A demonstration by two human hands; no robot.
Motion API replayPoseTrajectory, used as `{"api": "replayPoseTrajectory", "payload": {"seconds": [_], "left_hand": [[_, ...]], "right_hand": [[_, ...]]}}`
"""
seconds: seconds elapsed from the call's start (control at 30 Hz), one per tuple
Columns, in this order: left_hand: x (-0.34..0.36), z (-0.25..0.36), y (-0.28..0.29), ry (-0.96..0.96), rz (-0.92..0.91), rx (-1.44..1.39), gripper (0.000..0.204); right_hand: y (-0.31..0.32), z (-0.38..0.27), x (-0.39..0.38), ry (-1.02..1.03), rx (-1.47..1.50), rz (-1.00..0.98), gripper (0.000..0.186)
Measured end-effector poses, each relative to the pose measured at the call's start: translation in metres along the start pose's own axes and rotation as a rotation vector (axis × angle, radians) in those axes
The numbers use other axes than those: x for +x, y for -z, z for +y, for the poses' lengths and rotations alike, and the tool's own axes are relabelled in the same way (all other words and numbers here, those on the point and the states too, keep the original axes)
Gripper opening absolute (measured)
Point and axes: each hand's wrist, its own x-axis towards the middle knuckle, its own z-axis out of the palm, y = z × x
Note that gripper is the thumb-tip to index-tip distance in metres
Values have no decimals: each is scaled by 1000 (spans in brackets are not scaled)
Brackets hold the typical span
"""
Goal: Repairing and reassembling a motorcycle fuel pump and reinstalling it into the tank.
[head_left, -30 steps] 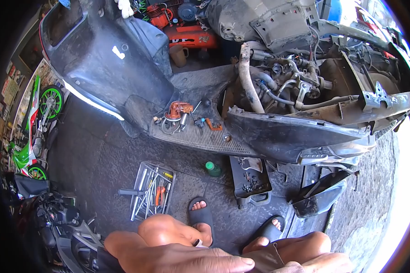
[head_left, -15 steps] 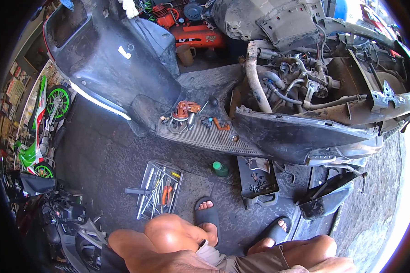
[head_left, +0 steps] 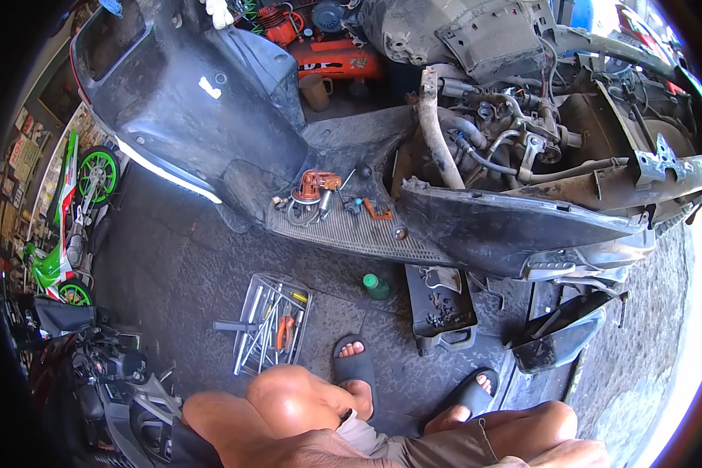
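Observation:
My left hand (head_left: pixel 327 452) is at the lower edge by my lap, fingers out of frame. My right hand (head_left: pixel 513 462) barely shows at the lower right, fingers hidden. Neither shows what it holds. Nearest are my bare knees and tan shorts (head_left: pixel 444 444). Beyond my feet is a stripped dark scooter (head_left: pixel 187 117), its engine (head_left: pixel 515 132) exposed. An orange pump-like part (head_left: pixel 316 183) and small parts lie on its ribbed floorboard (head_left: pixel 351 234). A mesh tray (head_left: pixel 249 308) of tools and orange pliers, a green bottle (head_left: pixel 376 287) and a black bin (head_left: pixel 437 320) with small hardware sit below.
A green-wheeled motorbike (head_left: pixel 74 234) stands at left, with another dark one (head_left: pixel 117 374) at lower left. A red compressor (head_left: pixel 327 62) and brown mug (head_left: pixel 316 93) are behind the scooter. A loose black panel (head_left: pixel 558 335) lies at right.
My left hand has pulled back and down toward the lower edge; its thumb and fingers have left view. The scooter and parts look shifted slightly, from camera movement.

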Motion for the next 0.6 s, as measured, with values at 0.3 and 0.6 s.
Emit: {"api": "replayPoseTrajectory", "payload": {"seconds": [0.3,0.6], "left_hand": [[-3,4,3,7,-75,64,34],[10,0,15,-125,-127,36,37]], "right_hand": [[0,1,-1,4,-10,2,19],[0,-1,0,4,6,26,19]]}}
